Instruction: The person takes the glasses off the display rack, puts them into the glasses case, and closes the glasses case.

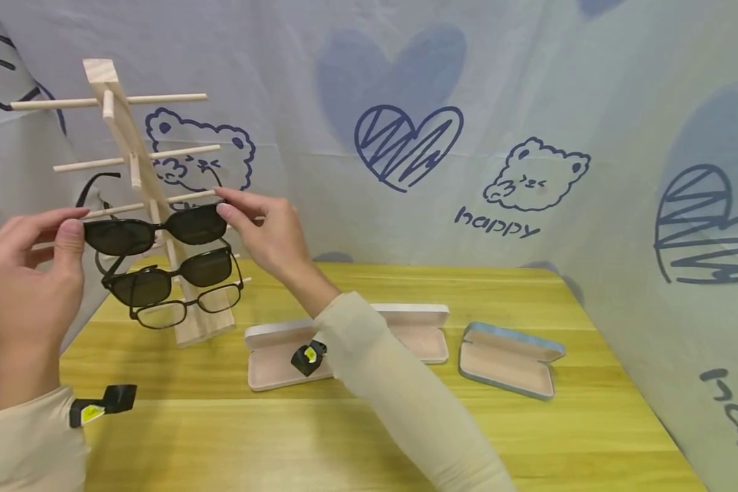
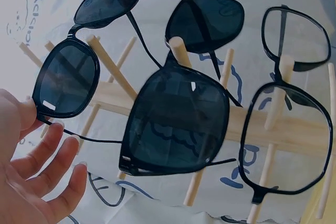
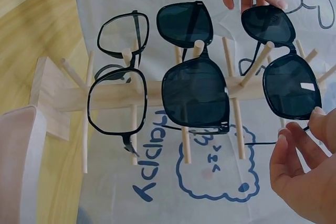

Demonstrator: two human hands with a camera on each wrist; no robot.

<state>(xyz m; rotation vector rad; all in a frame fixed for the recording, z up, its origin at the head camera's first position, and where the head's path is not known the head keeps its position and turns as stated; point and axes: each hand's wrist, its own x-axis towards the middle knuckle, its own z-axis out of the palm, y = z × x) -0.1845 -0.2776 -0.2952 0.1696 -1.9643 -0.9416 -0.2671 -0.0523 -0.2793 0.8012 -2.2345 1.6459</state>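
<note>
Black sunglasses are held by both hands, one at each front corner, before a wooden display stand. My left hand pinches their left corner, and its other fingers spread loosely in the left wrist view. At the opposite corner, my right hand pinches between thumb and fingers. The temples are unfolded and point back toward the stand. Below hang a second pair of sunglasses and clear eyeglasses with black rims, both on the pegs. Whether the held pair rests on its peg, I cannot tell.
Two white glasses cases lie with lids raised on the wooden table, partly hidden by my right sleeve. A blue case with its lid up sits to their right. Printed cloth hangs behind. Upper pegs hold nothing.
</note>
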